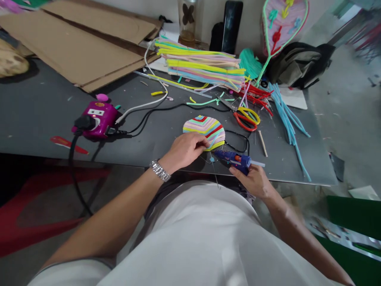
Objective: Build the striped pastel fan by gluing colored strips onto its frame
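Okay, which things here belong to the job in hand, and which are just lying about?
Likely part of the job:
striped piece, at the left hand
blue glue gun, in the right hand
bundled colored strips
scissors

Apparently lying about:
cardboard
dark phone
bag

Rounded striped piece (205, 130), multicoloured, near front of table (143, 147); blue glue gun (229, 156) sideways, nozzle by piece's lower edge.
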A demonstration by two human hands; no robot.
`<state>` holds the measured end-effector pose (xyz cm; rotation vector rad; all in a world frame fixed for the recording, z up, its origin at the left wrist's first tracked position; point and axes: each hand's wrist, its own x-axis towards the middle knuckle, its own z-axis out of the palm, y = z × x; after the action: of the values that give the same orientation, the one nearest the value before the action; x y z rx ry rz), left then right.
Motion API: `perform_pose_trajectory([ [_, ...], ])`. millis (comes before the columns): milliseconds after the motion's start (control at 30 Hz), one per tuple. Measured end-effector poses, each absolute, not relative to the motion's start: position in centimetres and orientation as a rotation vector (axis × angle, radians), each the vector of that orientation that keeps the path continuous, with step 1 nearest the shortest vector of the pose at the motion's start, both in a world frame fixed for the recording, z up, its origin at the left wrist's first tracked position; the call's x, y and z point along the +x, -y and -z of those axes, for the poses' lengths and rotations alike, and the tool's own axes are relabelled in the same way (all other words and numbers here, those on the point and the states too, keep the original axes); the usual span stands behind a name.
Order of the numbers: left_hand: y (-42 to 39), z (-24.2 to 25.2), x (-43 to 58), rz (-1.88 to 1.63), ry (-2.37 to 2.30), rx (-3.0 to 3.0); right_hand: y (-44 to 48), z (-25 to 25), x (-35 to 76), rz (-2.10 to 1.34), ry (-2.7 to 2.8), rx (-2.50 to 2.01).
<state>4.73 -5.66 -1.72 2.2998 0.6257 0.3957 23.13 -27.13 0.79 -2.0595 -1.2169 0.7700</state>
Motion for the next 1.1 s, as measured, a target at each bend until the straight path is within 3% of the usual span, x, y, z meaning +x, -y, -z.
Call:
perform_pose_trajectory([
  [1100, 5.91, 1.16, 4.87, -0.344, -0.654, 2.373, 27.56, 0.12, 23.51, -0.688, 1.371, -2.032],
])
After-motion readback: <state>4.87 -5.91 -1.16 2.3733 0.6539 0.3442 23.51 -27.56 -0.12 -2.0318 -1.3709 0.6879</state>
